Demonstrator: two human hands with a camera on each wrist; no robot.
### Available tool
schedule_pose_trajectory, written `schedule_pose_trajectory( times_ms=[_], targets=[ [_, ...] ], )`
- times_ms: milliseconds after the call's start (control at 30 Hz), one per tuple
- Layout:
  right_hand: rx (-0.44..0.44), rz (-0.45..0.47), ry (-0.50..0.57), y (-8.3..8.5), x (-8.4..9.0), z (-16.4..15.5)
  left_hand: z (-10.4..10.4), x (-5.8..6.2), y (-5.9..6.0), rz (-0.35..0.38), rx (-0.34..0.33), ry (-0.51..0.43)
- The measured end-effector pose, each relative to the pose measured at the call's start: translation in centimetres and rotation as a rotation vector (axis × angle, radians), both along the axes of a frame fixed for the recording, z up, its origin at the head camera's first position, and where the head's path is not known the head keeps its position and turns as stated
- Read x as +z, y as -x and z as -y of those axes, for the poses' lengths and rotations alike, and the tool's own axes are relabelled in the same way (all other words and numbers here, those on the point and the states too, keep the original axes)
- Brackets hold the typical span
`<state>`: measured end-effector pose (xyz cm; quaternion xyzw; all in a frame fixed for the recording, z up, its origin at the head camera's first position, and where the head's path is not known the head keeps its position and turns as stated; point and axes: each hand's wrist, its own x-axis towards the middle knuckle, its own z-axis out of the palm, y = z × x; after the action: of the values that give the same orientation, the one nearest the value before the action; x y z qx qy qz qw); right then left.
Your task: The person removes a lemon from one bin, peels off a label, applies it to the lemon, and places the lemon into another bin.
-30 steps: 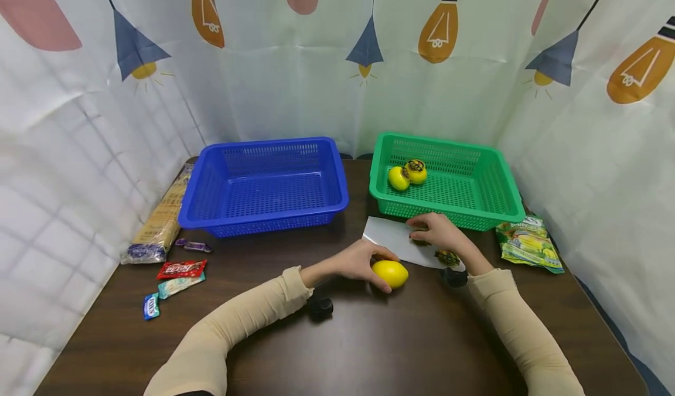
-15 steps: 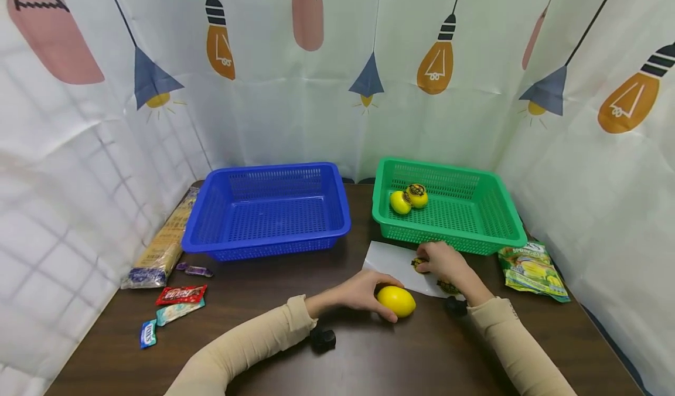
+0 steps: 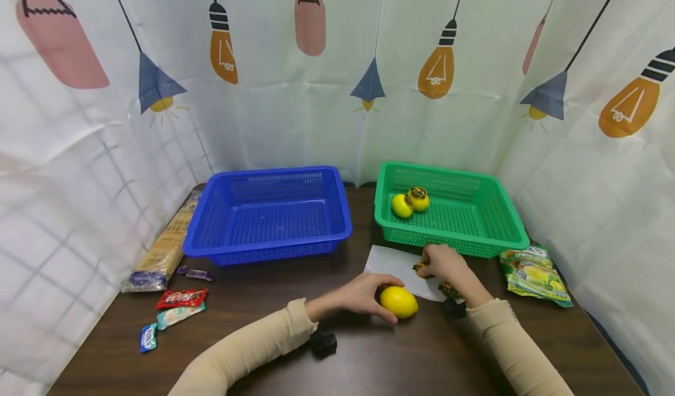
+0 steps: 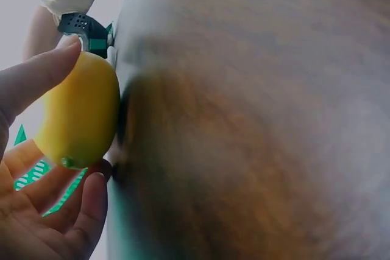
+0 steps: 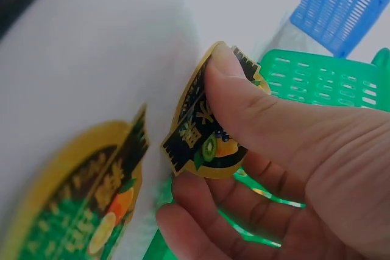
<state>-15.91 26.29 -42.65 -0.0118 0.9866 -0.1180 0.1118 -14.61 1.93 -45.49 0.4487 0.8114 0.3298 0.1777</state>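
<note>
Since a second ago the right hand (image 3: 443, 262) has peeled a sticker (image 5: 207, 114) off the white sheet (image 3: 387, 260) into a pinching grip, while the left hand (image 3: 364, 293) holds the lemon (image 3: 399, 301) on the surface (image 3: 369, 361); the sticker could fold onto itself if pinched carelessly.

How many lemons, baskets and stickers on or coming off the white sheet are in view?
Lemons: 3, one in the left hand's grip, two in the green basket.
Baskets: 2, the blue basket and the green basket.
Stickers: 2, one pinched by the right hand, one on the sheet.
Total: 7
</note>
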Motion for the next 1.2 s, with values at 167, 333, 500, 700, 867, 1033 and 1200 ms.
schedule_pose_trajectory(
  times_ms=[167, 333, 500, 700, 867, 1033, 1200],
  targets=[
    [0.007, -0.001, 0.017, 0.1, 0.1, -0.2, 0.0, 0.3, 0.4, -0.021, -0.004, 0.012],
    [0.045, -0.009, 0.032, -0.2, -0.3, -0.8, -0.1, 0.1, 0.5, -0.008, -0.021, 0.022],
    [0.148, -0.052, 0.075, 0.1, 0.5, -1.3, 0.3, 0.7, 1.2, 0.041, -0.009, 0.016],
    [0.307, -0.122, 0.142, -0.3, 3.1, -1.4, 0.8, 1.2, 1.8, 0.091, -0.014, 0.008],
    [0.371, -0.157, 0.227, -1.3, 5.7, -0.5, 0.9, 1.6, 2.4, 0.095, -0.035, -0.017],
    [0.450, -0.083, 0.363, -3.1, 6.5, 1.0, 1.6, 2.1, 2.7, 0.082, -0.031, 0.001],
    [0.452, -0.013, 0.425, -4.1, 5.8, 2.1, 2.7, 2.3, 2.8, 0.104, -0.010, -0.005]
  ],
)
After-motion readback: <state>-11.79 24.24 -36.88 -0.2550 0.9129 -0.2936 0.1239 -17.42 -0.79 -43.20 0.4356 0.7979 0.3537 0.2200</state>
